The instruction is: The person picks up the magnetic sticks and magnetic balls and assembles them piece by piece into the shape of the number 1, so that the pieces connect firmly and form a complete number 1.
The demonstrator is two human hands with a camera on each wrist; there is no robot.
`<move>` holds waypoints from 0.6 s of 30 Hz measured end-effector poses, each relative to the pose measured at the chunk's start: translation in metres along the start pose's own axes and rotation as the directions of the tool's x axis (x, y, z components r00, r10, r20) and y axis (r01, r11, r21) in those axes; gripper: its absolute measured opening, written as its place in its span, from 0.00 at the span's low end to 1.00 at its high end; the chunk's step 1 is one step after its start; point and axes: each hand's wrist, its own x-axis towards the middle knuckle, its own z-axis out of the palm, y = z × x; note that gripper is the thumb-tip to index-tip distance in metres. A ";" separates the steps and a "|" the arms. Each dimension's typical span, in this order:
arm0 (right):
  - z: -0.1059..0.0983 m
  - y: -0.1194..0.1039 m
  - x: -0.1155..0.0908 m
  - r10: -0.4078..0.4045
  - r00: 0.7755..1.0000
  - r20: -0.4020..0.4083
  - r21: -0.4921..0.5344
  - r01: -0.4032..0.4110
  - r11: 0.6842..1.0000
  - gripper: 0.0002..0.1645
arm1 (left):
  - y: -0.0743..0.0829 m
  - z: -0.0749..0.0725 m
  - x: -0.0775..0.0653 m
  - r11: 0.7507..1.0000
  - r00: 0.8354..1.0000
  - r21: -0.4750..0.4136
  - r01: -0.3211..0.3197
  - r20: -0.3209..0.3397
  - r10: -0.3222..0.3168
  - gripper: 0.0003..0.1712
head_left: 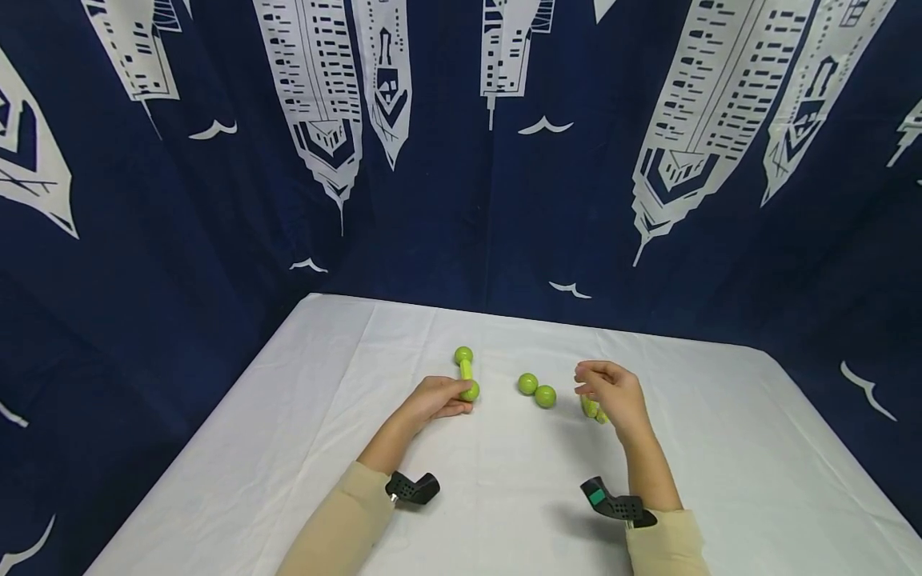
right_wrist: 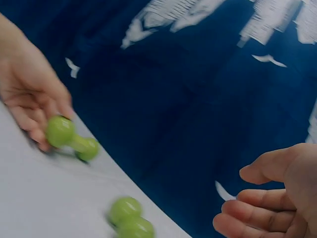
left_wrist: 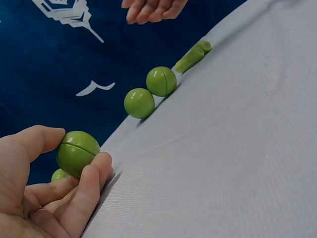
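My left hand pinches the near ball of a green toy dumbbell between thumb and fingers. The dumbbell has a ball at each end of a lighter green bar, and its far end points away from me. In the left wrist view the held ball shows a seam around it and mostly hides the other ball. My right hand hovers above the table, fingers loosely bent, holding nothing. Below it are short green bars, partly hidden by that hand. Two loose green balls lie side by side between the hands.
A white cloth covers the table. Behind it hangs a dark blue curtain printed with white buildings and birds. Black wrist cameras sit on both forearms, at the beige sleeves.
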 end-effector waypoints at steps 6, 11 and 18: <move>-0.029 0.067 0.039 0.023 0.996 -0.083 -0.055 -0.027 0.998 0.28 | 0.002 0.001 0.000 1.000 1.000 0.004 0.004 -0.009 -0.004 0.23; -0.045 0.128 0.067 0.038 0.983 -0.181 -0.176 -0.070 0.982 0.34 | 0.001 0.001 -0.001 1.000 1.000 0.004 0.002 -0.010 -0.001 0.23; -0.059 0.088 0.032 0.204 0.970 -0.131 -0.281 -0.234 0.931 0.30 | -0.001 0.001 -0.001 1.000 1.000 -0.003 -0.017 0.007 0.017 0.23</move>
